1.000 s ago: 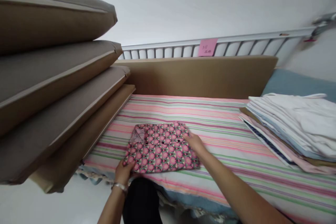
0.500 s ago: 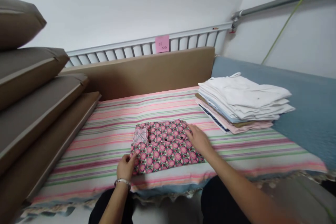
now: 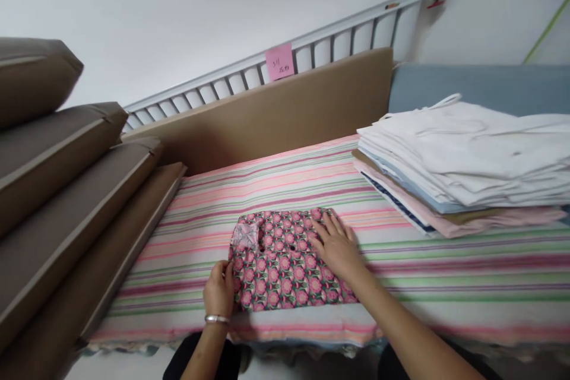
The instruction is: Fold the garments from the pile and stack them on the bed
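Oblong folded pink-flowered cloth garment [image 3: 285,279], probably limp, best held at opposite edges. Left hand [image 3: 219,290] pinches one edge; right hand [image 3: 339,250] lies spread.

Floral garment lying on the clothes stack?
No, the floral garment lies on the striped cloth, to the left of the clothes stack, with the right hand spread on it.

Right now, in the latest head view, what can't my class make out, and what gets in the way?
All in the head view:
Printed garment: underside, hidden by its upper layer.
Right hand: the fabric beneath, covered by the palm.
Left fingers: whether they grip the garment's edge, hidden by the hand's back.
Pink note: lower writing, too small and blurred.
Cushions: far ends, cut off by the left edge.
Clothes pile: one end, cut off by the right edge.
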{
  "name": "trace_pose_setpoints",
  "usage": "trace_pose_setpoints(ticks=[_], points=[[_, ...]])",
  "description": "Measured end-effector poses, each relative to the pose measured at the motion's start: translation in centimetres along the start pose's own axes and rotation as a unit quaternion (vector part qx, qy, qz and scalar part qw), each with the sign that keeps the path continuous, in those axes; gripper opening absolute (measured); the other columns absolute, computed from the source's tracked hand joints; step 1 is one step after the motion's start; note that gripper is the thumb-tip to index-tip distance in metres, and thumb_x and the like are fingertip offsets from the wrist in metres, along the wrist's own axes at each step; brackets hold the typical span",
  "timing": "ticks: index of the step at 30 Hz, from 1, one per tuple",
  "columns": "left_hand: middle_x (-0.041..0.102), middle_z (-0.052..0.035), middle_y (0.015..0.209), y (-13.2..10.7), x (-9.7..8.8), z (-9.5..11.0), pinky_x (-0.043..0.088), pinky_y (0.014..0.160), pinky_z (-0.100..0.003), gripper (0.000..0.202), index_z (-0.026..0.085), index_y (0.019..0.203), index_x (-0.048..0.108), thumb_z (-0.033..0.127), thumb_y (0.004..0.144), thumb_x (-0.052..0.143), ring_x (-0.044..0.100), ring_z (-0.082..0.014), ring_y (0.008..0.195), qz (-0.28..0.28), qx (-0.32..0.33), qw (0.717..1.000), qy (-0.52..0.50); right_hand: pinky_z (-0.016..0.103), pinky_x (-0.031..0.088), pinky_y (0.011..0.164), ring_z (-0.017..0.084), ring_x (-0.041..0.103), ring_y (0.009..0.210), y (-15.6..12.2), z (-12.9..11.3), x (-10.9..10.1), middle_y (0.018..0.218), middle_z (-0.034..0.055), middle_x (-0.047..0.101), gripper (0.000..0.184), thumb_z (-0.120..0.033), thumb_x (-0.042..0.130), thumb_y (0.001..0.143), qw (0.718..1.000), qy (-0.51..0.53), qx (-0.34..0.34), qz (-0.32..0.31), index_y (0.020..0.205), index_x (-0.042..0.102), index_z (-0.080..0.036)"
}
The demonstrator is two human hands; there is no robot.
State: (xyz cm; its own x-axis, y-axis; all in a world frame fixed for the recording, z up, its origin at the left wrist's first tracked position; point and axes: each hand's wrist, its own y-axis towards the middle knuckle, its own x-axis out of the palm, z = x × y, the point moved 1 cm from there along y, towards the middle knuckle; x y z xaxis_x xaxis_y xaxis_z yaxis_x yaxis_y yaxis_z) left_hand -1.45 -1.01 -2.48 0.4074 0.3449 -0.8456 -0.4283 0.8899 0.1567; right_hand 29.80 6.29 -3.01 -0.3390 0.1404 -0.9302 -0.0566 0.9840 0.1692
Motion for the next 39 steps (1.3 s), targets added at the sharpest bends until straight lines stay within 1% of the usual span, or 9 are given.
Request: trace_pose_setpoints(ticks=[5,8,10,14,17,23,27,33,39], points=[[0.067,-0.0053,0.072,1.7,0.1,0.3,0.043,0.061,-0.027,0.018,0.019,0.080,0.061,0.032,0.083,0.049,0.062,-0.0190,0.066,-0.034,-0.013,0.999,0.035,0.053,0.015,0.108,0.028,0.025,0.137,0.6,0.2,0.6,0.146,0.0100,0.036,0.048,-0.050,0.040,0.090,0.999,-0.003,0.013,-0.032,0.134,0.048,-0.030],[0.066,-0.0137,0.102,2.7,-0.3,1.7,0.045,0.083,-0.035,0.032,0.014,0.104,0.060,0.035,0.084,0.047,0.061,-0.0237,0.094,-0.018,0.026,0.999,0.043,0.054,0.016,0.108,0.028,0.027,0.136,0.6,0.2,0.3,0.145,0.0102,0.039,0.047,-0.049,0.037,0.091,1.000,0.000,0.028,-0.014,0.130,0.052,-0.027],[0.060,-0.0130,0.119,3.2,-0.5,3.0,0.038,0.097,-0.036,0.035,0.016,0.114,0.057,0.031,0.083,0.048,0.053,-0.0235,0.112,-0.039,0.078,0.995,0.051,0.053,0.014,0.109,0.028,0.025,0.137,0.4,0.0,-0.3,0.145,0.0109,0.037,0.048,-0.047,0.034,0.092,1.000,0.004,0.019,0.019,0.130,0.052,-0.025],[0.066,-0.0035,0.107,4.3,-0.5,5.2,0.029,0.104,-0.037,0.024,0.028,0.099,0.067,0.028,0.076,0.061,0.051,-0.0224,0.112,-0.142,0.147,0.976,0.069,0.050,0.008,0.111,0.026,0.019,0.139,-0.3,-0.1,-0.5,0.150,0.0076,0.030,0.047,-0.046,0.034,0.093,0.998,0.013,-0.048,0.039,0.135,0.046,-0.028],[0.068,-0.0029,0.087,5.5,-0.6,5.5,0.031,0.099,-0.041,0.017,0.026,0.080,0.069,0.032,0.065,0.071,0.055,-0.0252,0.101,-0.191,0.129,0.970,0.083,0.050,0.006,0.111,0.027,0.022,0.138,-0.7,0.1,0.8,0.147,0.0093,0.035,0.051,-0.048,0.039,0.090,0.999,0.013,-0.047,-0.008,0.137,0.044,-0.028],[0.054,0.0029,0.052,7.1,-1.8,4.4,0.041,0.063,-0.026,0.022,0.017,0.059,0.061,0.036,0.057,0.072,0.052,-0.0150,0.060,-0.277,0.076,0.958,0.023,0.050,0.007,0.110,0.027,0.024,0.138,-0.6,0.2,1.4,0.146,0.0101,0.036,0.051,-0.049,0.039,0.090,0.999,-0.002,-0.046,-0.005,0.136,0.044,-0.029],[0.060,0.0013,0.064,7.4,-1.9,3.9,0.042,0.063,-0.023,0.025,0.016,0.068,0.061,0.040,0.065,0.064,0.053,-0.0125,0.063,-0.263,0.055,0.962,-0.043,0.049,0.009,0.110,0.027,0.025,0.137,-0.6,0.1,1.0,0.145,0.0103,0.037,0.050,-0.047,0.041,0.090,0.999,0.002,-0.045,-0.008,0.136,0.044,-0.029],[0.050,0.0039,0.046,7.3,0.4,2.8,0.038,0.056,-0.024,0.024,0.017,0.053,0.056,0.035,0.065,0.067,0.050,-0.0129,0.054,-0.197,-0.009,0.980,0.002,0.049,0.011,0.110,0.026,0.029,0.136,-0.5,0.2,0.6,0.143,0.0106,0.041,0.047,-0.045,0.041,0.090,0.999,0.013,-0.042,-0.012,0.132,0.050,-0.026],[0.068,-0.0054,0.078,6.4,1.6,2.7,0.040,0.069,-0.025,0.018,0.020,0.077,0.063,0.035,0.080,0.054,0.062,-0.0175,0.078,-0.116,0.018,0.990,0.074,0.050,0.005,0.112,0.025,0.021,0.139,-0.8,-0.2,-0.5,0.149,0.0065,0.030,0.046,-0.043,0.041,0.091,0.997,0.001,-0.075,0.028,0.135,0.046,-0.029]])
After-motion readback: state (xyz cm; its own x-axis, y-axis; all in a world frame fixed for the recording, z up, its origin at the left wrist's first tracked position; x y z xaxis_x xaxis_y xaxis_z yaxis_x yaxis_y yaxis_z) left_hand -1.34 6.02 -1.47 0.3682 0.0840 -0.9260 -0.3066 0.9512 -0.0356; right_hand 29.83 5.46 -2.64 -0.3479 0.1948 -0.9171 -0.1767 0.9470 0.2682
